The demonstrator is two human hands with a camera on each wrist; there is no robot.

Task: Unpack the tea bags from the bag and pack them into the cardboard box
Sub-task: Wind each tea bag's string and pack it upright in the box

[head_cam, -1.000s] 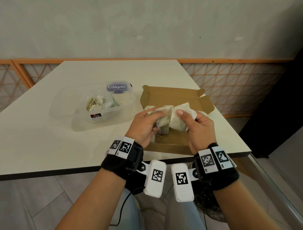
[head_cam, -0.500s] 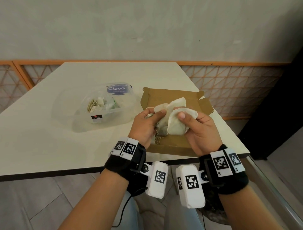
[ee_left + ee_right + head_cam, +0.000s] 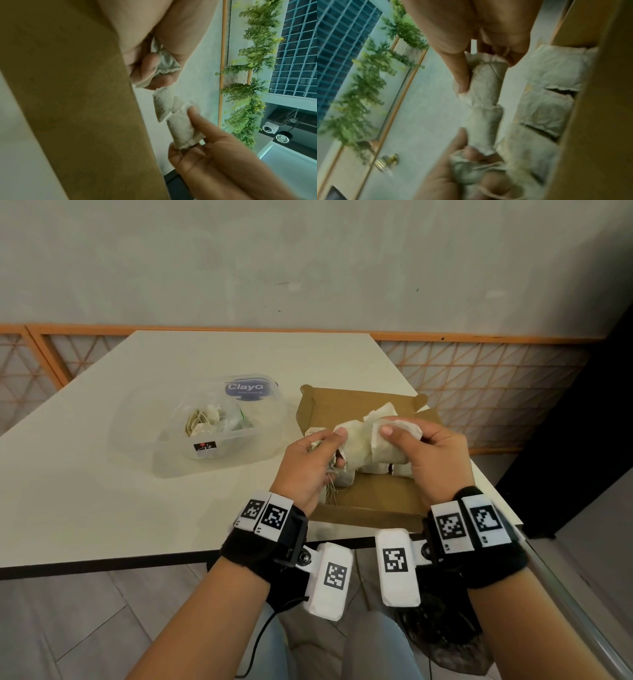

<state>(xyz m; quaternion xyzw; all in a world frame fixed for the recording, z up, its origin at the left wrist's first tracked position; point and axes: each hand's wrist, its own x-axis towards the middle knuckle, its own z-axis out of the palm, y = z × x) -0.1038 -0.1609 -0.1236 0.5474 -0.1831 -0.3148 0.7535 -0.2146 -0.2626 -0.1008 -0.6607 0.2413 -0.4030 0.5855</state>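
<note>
Both hands hold a cluster of tea bags point(image 3: 363, 446) just above the open cardboard box point(image 3: 373, 498), which sits at the near right edge of the table point(image 3: 102, 467). Against 1 second ago, the cluster has been drawn sideways: the left hand point(image 3: 308, 463) now pinches its own crumpled bag with loose strings hanging below, while the right hand point(image 3: 428, 450) curls its thumb and fingers round a rolled bag, and the bundle between them looks stretched rather than bunched. The left wrist view shows about 3 bags in a chain from one hand to the other. That suggests the bags are being teased apart, likely tangled by their strings, before they are laid flat. The right wrist view shows several bags point(image 3: 546, 105) already lying in the box. More remain in the clear plastic bag point(image 3: 212, 426) to the left, so the packing is only partly done.
</note>
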